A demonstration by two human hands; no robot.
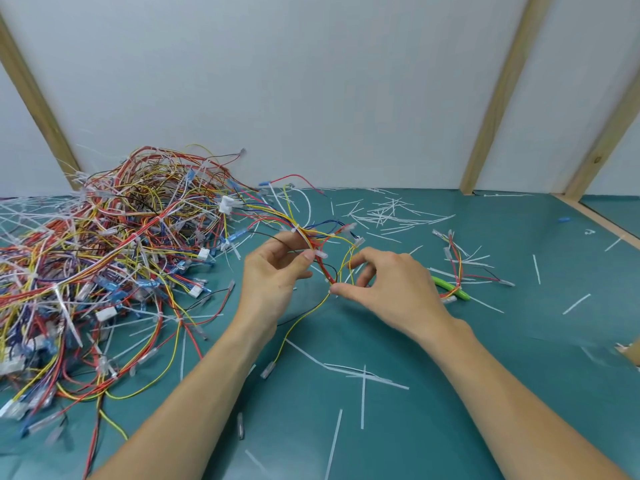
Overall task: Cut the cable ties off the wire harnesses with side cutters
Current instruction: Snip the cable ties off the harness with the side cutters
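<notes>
Harness [323,258] hangs between both hands above the mat [519,358]: the left hand [273,271] pinches its red wires near the top, the right hand [391,282] pinches the lower end where a small white tie [328,281] seems to sit (too small to be sure). Cutters [450,288] lie on the mat just right of the right hand, green handles showing, untouched. Best now, probably, to keep the left grip, turn the tie clear of the wires, then fetch the cutters. Pile [104,271] waits at left.
</notes>
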